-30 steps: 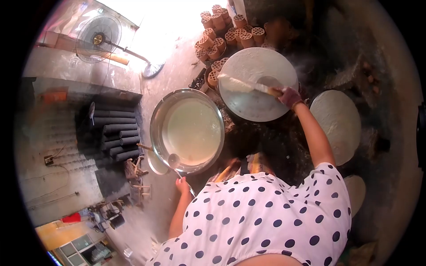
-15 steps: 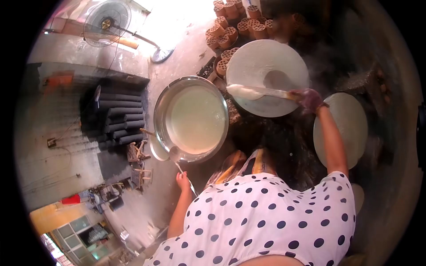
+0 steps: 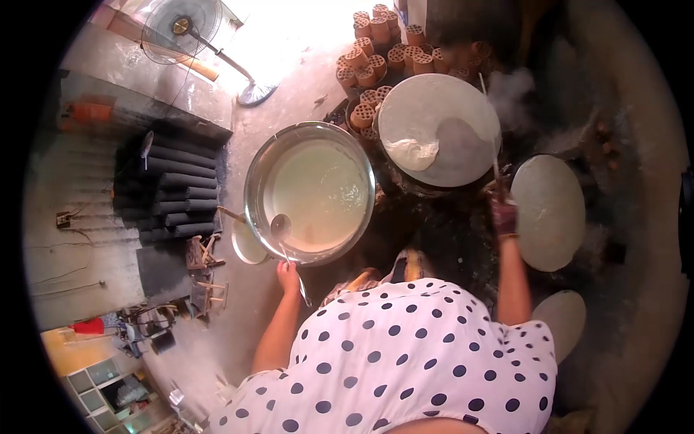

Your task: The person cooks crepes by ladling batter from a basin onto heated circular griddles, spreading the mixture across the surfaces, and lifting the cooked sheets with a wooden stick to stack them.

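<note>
My left hand [image 3: 288, 276] is closed on the handle of a metal ladle [image 3: 280, 227], whose bowl is over the near left part of a wide metal basin [image 3: 253, 173] of pale liquid. My right hand [image 3: 504, 215], in a dark reddish glove, grips a long thin spatula [image 3: 491, 123] seen edge-on, pointing away along the right rim of a round griddle [image 3: 408, 105]. A folded whitish lump [image 3: 418, 154] lies at the griddle's lower left, beside a darker bare patch. A second round surface [image 3: 547, 213] is right of my right hand.
Perforated clay cylinders [image 3: 361, 116] stand behind and left of the griddle. Another round surface [image 3: 562, 322] is at the lower right. Dark rolls [image 3: 189, 195] are stacked at left, a fan [image 3: 181, 27] stands at upper left, and steam rises right of the griddle.
My right hand has moved down, turning the spatula from lying across the griddle to upright at its right edge. The whitish lump has left the blade for the griddle. My left hand still holds the ladle.
</note>
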Action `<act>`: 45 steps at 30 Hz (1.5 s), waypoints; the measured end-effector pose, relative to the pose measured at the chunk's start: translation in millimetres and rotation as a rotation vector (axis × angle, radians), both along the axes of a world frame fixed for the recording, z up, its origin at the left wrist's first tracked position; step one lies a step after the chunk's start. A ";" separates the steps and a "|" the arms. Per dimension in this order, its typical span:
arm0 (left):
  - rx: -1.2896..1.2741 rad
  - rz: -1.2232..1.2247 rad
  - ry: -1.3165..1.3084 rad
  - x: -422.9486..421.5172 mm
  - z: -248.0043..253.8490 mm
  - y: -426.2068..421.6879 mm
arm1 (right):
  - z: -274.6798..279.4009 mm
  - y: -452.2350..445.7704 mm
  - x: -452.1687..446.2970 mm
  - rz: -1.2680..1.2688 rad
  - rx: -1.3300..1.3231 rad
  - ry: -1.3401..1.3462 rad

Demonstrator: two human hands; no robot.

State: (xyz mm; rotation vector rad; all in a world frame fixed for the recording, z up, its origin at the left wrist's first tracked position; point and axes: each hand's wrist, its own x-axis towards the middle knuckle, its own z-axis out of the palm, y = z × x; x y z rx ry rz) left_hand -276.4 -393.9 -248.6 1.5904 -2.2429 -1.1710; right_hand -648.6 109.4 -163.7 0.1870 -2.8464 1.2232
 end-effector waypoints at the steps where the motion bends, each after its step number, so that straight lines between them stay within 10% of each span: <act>1: 0.012 -0.006 0.008 -1.3 -6.5 -5.0 | -13.4 -44.0 15.0 -0.107 -0.146 -0.214; 7: -0.272 -0.256 -0.116 -9.4 -4.9 -43.5 | -107.6 -251.9 79.2 -0.215 -0.320 -0.324; 9: -0.333 -0.313 -0.119 -4.8 7.8 -55.1 | -121.6 -241.5 91.0 -0.477 -0.743 -0.497; 14: -0.499 -0.411 -0.067 13.1 34.0 -70.1 | -34.5 -273.7 99.6 -0.664 -1.086 -0.596; 15: -0.507 -0.422 -0.077 18.3 35.6 -74.4 | -108.7 -288.7 80.9 -0.523 -0.729 -0.305; 18: -0.507 -0.424 -0.111 31.0 36.7 -88.6 | -66.3 -318.2 80.9 -0.529 -0.648 -0.710; 21: -0.506 -0.426 -0.112 36.0 43.4 -98.7 | -88.2 -281.9 101.2 -0.598 -1.086 -0.717; 30: -0.444 -0.345 -0.046 24.8 19.7 -104.2 | -50.1 -160.0 115.3 -0.685 -0.913 -0.678; 32: -0.417 -0.364 0.004 19.0 18.2 -100.0 | -56.3 -176.4 104.8 -0.567 -1.362 -0.721; 45: -0.217 -0.388 0.187 -49.4 51.4 -25.0 | -46.1 -53.9 66.8 -0.540 -0.752 -0.731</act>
